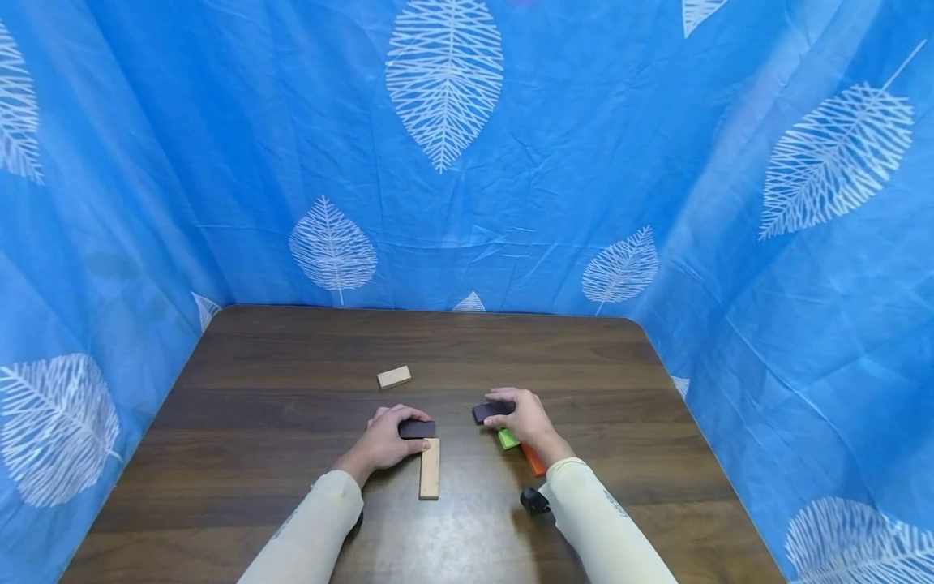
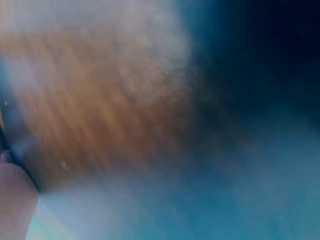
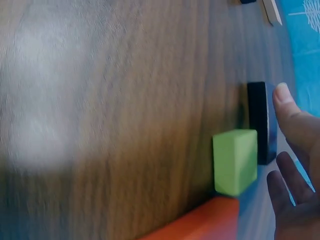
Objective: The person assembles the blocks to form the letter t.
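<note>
My left hand grips a dark rectangular block, its fingers along the far side and its thumb along the near side. Just below that thumb, a long tan wooden block lies pointing toward me. My right hand is over another dark block. In the right wrist view its thumb overlaps the block's upper edge, and the fingers are spread beside the block's end. Against this dark block stands a green block, followed by an orange block. The left wrist view is blurred.
Farther back on the brown wooden table lies a short tan block. A blue curtain with white leaf prints surrounds the table at the back and sides. A black wrist device shows at the right sleeve.
</note>
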The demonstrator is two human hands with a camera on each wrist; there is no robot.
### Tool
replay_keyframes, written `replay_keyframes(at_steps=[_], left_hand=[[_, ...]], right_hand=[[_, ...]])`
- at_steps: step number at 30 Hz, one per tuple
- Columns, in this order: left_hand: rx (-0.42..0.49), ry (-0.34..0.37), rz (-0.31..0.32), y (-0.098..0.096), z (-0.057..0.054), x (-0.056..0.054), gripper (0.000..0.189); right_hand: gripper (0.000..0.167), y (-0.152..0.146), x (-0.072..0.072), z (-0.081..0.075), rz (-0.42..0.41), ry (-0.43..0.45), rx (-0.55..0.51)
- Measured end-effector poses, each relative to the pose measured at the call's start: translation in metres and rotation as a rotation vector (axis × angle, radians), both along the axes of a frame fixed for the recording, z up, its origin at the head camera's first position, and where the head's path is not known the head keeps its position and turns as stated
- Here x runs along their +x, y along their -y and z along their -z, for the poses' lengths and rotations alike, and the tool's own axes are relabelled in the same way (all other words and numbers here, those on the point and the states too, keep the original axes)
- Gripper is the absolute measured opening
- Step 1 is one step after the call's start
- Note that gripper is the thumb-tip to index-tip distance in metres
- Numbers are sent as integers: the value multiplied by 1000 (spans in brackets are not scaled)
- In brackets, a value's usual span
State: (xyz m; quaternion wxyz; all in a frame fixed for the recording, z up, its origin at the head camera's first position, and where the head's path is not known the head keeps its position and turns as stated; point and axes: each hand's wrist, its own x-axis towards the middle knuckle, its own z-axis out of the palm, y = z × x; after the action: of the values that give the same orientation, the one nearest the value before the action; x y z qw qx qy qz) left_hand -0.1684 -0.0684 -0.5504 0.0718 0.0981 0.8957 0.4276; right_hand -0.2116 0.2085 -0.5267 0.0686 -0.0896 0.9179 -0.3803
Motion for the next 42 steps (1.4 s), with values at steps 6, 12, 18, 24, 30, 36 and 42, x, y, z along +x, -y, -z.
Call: replay_keyframes(at_steps=[6,12,18,24,30,36,42], left_hand=[[5,2,-3,-1,4,-1,34],[2,11,-15,0,6,-2,34],[6,1,-10,-1,5,-3,33],[4,12,-15,0,6,-3,33],[1,8,-19,0,7,-3,34],[-7,15,-10,1,7,-3,34],[4,22,-17,1,4,-2,34]], right_hand=[[37,3,2,9,-8,-70,17],[30,5,1,15,-27,-132,56],[28,5,2,13,-32,-156,99],[26,10,5,8,-23,-191,99],[26,23,10,8,-81,-242,79],[26,40,18,10,-150,-279,86],[27,53,26,12,-166,-254,104]])
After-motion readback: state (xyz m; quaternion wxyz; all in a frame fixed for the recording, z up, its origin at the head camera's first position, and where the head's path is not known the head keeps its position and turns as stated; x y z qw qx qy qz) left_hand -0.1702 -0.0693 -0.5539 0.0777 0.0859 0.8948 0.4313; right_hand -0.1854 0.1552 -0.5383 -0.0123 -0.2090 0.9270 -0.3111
